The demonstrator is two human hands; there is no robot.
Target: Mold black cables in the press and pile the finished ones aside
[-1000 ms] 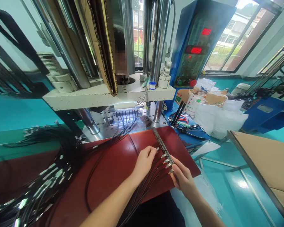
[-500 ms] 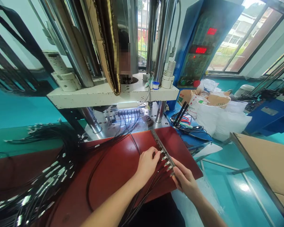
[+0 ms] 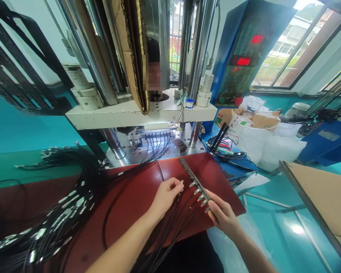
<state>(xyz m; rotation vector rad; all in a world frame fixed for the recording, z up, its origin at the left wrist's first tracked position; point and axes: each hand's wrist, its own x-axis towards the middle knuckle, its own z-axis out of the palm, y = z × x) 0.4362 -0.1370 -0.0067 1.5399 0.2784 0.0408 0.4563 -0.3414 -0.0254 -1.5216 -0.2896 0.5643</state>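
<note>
Pinching a small metal connector (image 3: 182,182) between the thumb and fingertips of my left hand (image 3: 166,199), I hold it just short of the slotted bar (image 3: 189,175), which lies at a slant on the red pad (image 3: 136,197) in front of me. My right hand (image 3: 223,218) sits at the bar's near end, its fingers curled closed around that end, and I can't make out exactly how they grip.

From my head view, about five connectors (image 3: 200,197) already stand in a row along the near part of the bar, and their black cables (image 3: 182,222) run down toward my body. The far part of the bar, toward the machine, shows no connectors that I can make out, so that stretch looks open. The one in my left fingers is not seated.

Farther up, a row of cables (image 3: 156,142) lies across the steel bed of the press (image 3: 125,153), under its white crosshead (image 3: 113,115). At the lower left of the frame, a large bundle of cables (image 3: 68,204) spreads over the pad's edge, its many metal ends loose. To the right of the press, white sacks (image 3: 261,146) sit near a coil of wire (image 3: 227,155).
</note>
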